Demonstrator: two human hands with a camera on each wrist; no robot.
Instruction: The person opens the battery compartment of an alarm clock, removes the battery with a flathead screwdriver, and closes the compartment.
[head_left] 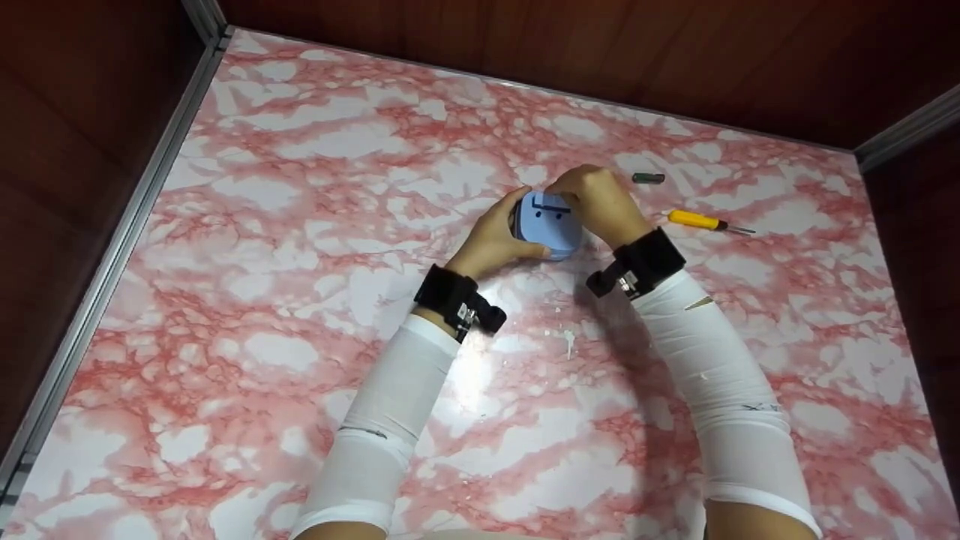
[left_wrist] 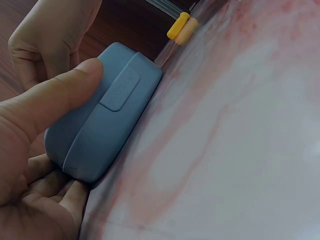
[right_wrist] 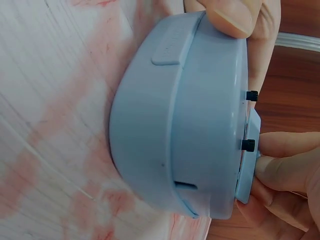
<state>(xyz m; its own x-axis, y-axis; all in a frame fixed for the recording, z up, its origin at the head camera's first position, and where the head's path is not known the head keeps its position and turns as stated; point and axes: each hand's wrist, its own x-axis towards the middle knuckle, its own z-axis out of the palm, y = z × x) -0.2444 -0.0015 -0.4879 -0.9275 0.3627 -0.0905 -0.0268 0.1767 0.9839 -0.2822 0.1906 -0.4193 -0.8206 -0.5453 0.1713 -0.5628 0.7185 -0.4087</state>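
Note:
A light blue, rounded plastic device (head_left: 551, 229) stands on the table, its upper face turned up. Two black pegs (right_wrist: 248, 145) stick out of that face beside a small light blue cover (right_wrist: 248, 165). My left hand (head_left: 495, 236) grips the device, with the thumb on the near upper edge and fingers around the side and underneath. My right hand (head_left: 600, 202) pinches the cover between thumb and fingers; in the right wrist view the cover sits tilted, partly raised from the face. A dark slot shows beside the cover in the head view.
Right of the hands lies a yellow-handled screwdriver (head_left: 697, 220), its metal shaft pointing right. Behind it is a small dark green cylinder (head_left: 648, 178), seemingly a battery. Dark wooden panels (head_left: 525, 45) border the pink-and-white marbled table (head_left: 300, 247) at the back and sides.

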